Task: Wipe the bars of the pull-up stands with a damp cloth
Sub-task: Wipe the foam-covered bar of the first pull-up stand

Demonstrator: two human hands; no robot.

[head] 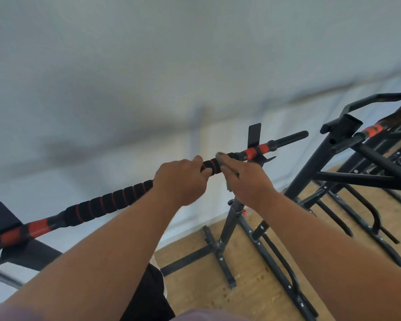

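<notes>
A black pull-up bar (111,201) with red rings and red end sections runs from lower left to upper right across the view. My left hand (183,181) grips its foam padding near the middle. Just to the right, my right hand (245,179) holds a grey cloth (220,158) wrapped against the bar; only the cloth's edges show above and below my fingers. The bar rests on a black upright post (232,218) of its stand.
A second black pull-up stand (347,135) with a red-banded bar stands at the right, several similar frames behind it. Black base legs (220,260) spread over the wooden floor below. A pale wall runs behind the bar.
</notes>
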